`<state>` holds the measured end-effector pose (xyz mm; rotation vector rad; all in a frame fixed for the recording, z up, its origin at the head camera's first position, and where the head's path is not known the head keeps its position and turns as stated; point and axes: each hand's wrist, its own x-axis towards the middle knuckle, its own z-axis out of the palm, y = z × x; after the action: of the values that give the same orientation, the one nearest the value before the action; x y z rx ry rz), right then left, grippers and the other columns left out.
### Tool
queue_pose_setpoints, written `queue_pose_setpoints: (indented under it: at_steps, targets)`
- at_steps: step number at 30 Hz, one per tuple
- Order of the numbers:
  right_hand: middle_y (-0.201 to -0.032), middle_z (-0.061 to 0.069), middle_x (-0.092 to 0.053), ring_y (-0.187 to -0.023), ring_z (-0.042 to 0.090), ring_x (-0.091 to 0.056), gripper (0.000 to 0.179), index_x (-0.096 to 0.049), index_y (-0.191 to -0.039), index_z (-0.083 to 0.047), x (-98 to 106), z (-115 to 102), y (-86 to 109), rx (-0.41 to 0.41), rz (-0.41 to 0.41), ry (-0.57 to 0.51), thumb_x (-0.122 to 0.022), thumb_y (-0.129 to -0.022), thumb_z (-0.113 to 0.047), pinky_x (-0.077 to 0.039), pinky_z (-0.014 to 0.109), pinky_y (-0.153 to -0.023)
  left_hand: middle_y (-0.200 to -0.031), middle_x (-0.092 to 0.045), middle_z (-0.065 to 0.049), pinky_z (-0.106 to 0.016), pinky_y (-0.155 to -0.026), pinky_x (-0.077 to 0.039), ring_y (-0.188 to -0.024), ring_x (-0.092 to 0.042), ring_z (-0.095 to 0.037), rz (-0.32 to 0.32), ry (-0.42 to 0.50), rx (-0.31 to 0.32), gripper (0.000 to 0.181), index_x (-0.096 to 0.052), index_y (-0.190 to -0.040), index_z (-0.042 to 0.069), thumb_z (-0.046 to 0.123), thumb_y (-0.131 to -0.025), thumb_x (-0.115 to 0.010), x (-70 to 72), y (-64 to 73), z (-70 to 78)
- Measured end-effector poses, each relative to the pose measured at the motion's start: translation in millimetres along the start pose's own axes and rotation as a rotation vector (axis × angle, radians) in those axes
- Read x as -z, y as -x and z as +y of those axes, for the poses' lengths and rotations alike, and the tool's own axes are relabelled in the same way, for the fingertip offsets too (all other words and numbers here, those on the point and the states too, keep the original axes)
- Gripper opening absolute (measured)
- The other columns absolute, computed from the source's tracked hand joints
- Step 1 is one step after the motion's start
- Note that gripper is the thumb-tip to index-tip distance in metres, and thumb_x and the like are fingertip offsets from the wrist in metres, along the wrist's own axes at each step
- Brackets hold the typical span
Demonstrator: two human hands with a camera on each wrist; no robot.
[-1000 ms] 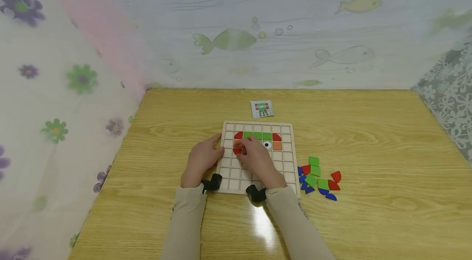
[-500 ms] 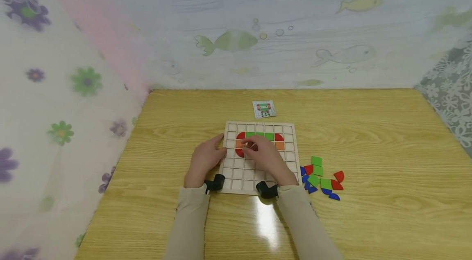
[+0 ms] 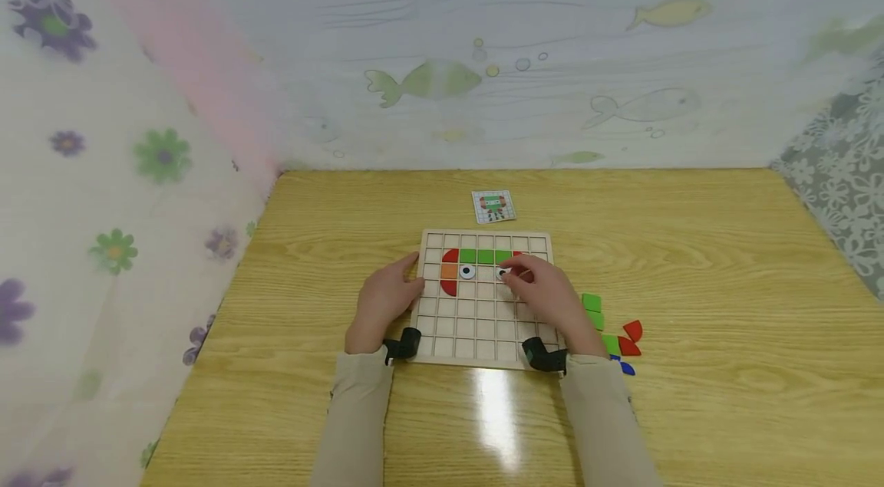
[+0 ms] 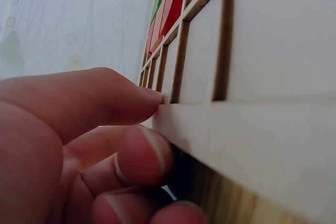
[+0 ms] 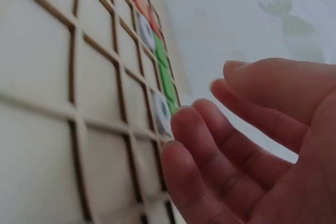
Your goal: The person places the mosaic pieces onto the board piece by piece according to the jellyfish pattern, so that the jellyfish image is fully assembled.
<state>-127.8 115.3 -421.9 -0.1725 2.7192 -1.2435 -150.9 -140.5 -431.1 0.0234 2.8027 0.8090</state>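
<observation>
A wooden grid board (image 3: 449, 327) lies on the table before me. At its left edge is my left hand (image 3: 388, 295); in the left wrist view, the top digit's tip (image 4: 149, 98) rests on the rim while the other fingers curl against its side. My right hand (image 3: 549, 295) hovers over the board's right part, fingers bent and holding nothing, with a gap from thumb to fingers in the right wrist view. Set in the board are green squares (image 3: 486, 257), an orange square (image 3: 450, 271), red quarter-circles (image 3: 450, 287) and two round eye pieces (image 3: 467, 271). My right fingertips overlap the right eye.
A small pattern card (image 3: 493, 205) lies behind the board. To its right are loose green squares (image 3: 592, 302), red pieces (image 3: 632, 330) and blue pieces (image 3: 627, 368), partly hidden by my right forearm. A patterned cloth wall (image 3: 525, 111) stands behind the table.
My right hand has moved right across the board, from the left red and orange pieces to the right eye. The left eye now shows. My left hand stays at the board's edge.
</observation>
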Motion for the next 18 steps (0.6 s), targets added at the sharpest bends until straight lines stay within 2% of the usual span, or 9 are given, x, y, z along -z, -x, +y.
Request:
queue_pose_setpoints:
  at_steps: [7,12,18]
  targets:
    - [-0.101,0.002,-0.057,-0.082,0.018,-0.054,0.034,-0.057,-0.114,-0.018,30.6,12.2,13.8,-0.113,-0.011,0.015,-0.053,-0.088,-0.039,-0.044,0.030,-0.065,-0.054,-0.052,0.001,-0.031,-0.063,-0.040,-0.066,-0.050,-0.018,-0.011,0.002,0.006,0.054,-0.040,-0.136,0.023,0.032,-0.084,-0.052,-1.2,-1.2,-0.5]
    - [-0.103,0.005,-0.056,-0.089,0.022,-0.052,0.031,-0.057,-0.114,-0.014,48.2,25.7,23.6,-0.126,-0.009,0.078,-0.051,-0.090,-0.032,-0.044,0.032,-0.067,-0.050,-0.051,0.002,-0.031,-0.062,-0.040,-0.062,-0.050,-0.018,-0.011,0.004,0.001,0.054,-0.040,-0.136,0.022,0.031,-0.084,-0.051,-0.2,-1.6,0.6]
    - [-0.105,0.008,-0.057,-0.092,0.024,-0.052,0.030,-0.057,-0.115,-0.010,64.1,39.7,32.6,-0.160,-0.014,0.116,-0.053,-0.089,-0.025,-0.043,0.038,-0.074,-0.050,-0.051,0.003,-0.032,-0.066,-0.040,-0.070,-0.051,-0.019,-0.014,0.000,0.003,0.054,-0.040,-0.136,0.022,0.031,-0.084,-0.051,0.3,-1.4,0.2]
